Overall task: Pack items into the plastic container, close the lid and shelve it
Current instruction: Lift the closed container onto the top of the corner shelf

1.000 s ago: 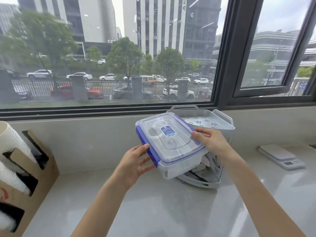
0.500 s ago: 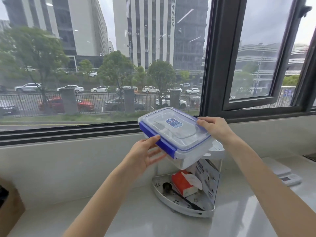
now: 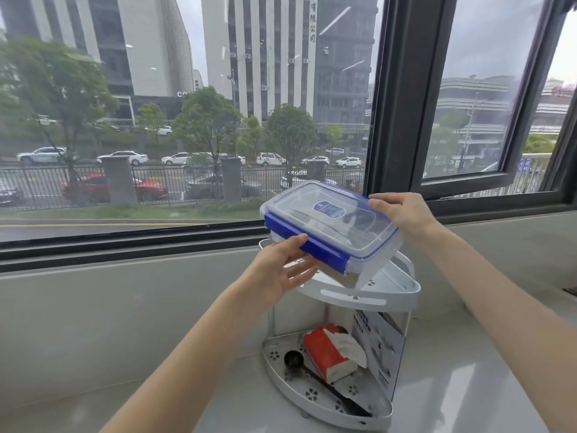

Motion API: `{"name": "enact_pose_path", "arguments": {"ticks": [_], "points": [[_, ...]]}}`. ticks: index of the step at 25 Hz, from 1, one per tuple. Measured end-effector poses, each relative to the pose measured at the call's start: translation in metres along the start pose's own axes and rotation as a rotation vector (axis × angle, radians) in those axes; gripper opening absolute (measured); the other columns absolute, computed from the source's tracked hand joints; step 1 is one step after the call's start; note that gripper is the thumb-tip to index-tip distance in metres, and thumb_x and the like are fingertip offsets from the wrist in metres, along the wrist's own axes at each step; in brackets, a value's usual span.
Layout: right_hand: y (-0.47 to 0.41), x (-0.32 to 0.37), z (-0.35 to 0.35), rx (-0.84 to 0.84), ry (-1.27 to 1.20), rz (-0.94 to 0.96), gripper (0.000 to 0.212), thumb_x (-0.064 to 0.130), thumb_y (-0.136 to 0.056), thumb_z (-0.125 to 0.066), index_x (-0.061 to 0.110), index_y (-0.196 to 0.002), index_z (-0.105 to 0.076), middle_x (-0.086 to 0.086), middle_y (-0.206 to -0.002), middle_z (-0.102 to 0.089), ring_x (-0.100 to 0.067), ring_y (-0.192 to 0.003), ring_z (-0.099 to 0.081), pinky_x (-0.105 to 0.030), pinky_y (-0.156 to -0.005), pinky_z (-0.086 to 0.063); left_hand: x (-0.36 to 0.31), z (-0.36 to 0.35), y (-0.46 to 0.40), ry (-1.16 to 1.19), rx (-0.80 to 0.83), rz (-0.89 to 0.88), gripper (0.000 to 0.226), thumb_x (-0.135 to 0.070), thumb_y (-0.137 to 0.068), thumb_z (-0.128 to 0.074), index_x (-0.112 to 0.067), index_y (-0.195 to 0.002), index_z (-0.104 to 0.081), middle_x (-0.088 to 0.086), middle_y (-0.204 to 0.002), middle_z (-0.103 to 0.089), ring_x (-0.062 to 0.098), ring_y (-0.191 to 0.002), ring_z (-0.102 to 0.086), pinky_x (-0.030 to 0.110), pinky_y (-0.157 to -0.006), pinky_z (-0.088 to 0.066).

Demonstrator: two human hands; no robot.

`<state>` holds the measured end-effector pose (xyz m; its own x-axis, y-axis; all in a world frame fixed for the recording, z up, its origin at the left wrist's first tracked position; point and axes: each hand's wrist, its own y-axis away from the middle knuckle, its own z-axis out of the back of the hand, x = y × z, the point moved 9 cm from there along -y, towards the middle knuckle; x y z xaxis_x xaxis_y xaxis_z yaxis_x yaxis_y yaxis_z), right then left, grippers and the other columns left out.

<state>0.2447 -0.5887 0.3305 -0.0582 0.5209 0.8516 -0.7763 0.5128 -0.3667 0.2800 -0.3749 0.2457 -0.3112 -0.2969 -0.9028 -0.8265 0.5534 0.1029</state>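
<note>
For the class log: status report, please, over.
Left hand and right hand gripping lidded container. Tilted above rack's top shelf. Nothing in the way.

I count two hands, my left hand (image 3: 281,270) and right hand (image 3: 402,214), one plastic container (image 3: 331,226), one two-tier white rack (image 3: 359,300), one red tissue pack (image 3: 327,351), one black scoop (image 3: 295,360), one printed leaflet (image 3: 379,345).

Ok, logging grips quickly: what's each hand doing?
Left hand: holding the container by its near side.
Right hand: holding its far corner.
</note>
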Motion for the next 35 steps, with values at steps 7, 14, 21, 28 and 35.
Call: {"name": "enact_pose_path", "arguments": {"ticks": [7,14,21,28,35], "points": [[-0.03,-0.023,-0.008,0.0,0.073,-0.011,0.029,0.026,-0.078,-0.068,0.01,-0.102,-0.069,-0.01,-0.108,-0.069,-0.02,-0.103,-0.057,-0.029,-0.093,-0.04,0.017,0.0,-0.023,0.064,0.038,0.053,0.018,-0.014,-0.083,-0.058,-0.007,-0.099,-0.054,0.015,-0.091,-0.066,0.023,-0.074,-0.068,0.027,-0.056,-0.06],[-0.028,-0.045,-0.023,0.062,0.167,-0.031,0.029,0.028,-0.078,-0.068,0.01,-0.101,-0.07,-0.011,-0.108,-0.069,-0.024,-0.106,-0.059,-0.034,-0.098,-0.041,0.033,0.007,-0.022,0.062,0.058,0.077,0.011,-0.013,-0.086,-0.053,-0.005,-0.094,-0.053,0.018,-0.09,-0.068,0.021,-0.066,-0.072,0.03,-0.06,-0.059],[-0.026,-0.047,-0.029,0.059,0.308,-0.001,0.021,0.023,-0.08,-0.065,0.011,-0.096,-0.072,-0.011,-0.101,-0.071,-0.014,-0.083,-0.054,-0.026,-0.078,-0.039,0.039,0.006,-0.018,0.052,0.072,0.089,0.017,-0.012,-0.088,-0.05,-0.004,-0.102,-0.054,0.019,-0.095,-0.069,0.021,-0.071,-0.072,0.029,-0.061,-0.059],[-0.027,-0.052,-0.031,0.065,0.365,-0.033,0.023,0.025,-0.085,-0.057,0.014,-0.099,-0.071,-0.01,-0.107,-0.069,-0.016,-0.09,-0.05,-0.031,-0.083,-0.041,0.038,0.008,-0.013,0.034,0.06,0.106,0.026,-0.013,-0.09,-0.048,-0.004,-0.114,-0.05,0.018,-0.101,-0.067,0.025,-0.085,-0.068,0.031,-0.064,-0.059],[-0.014,-0.02,-0.044,0.171,0.508,0.061,0.03,0.027,-0.088,-0.051,0.015,-0.113,-0.063,-0.011,-0.12,-0.064,-0.028,-0.111,-0.056,-0.039,-0.096,-0.044,0.02,0.017,0.002,-0.076,0.024,0.103,0.018,-0.014,-0.09,-0.047,-0.008,-0.106,-0.053,0.016,-0.11,-0.063,0.023,-0.09,-0.065,0.033,-0.066,-0.058]]}}
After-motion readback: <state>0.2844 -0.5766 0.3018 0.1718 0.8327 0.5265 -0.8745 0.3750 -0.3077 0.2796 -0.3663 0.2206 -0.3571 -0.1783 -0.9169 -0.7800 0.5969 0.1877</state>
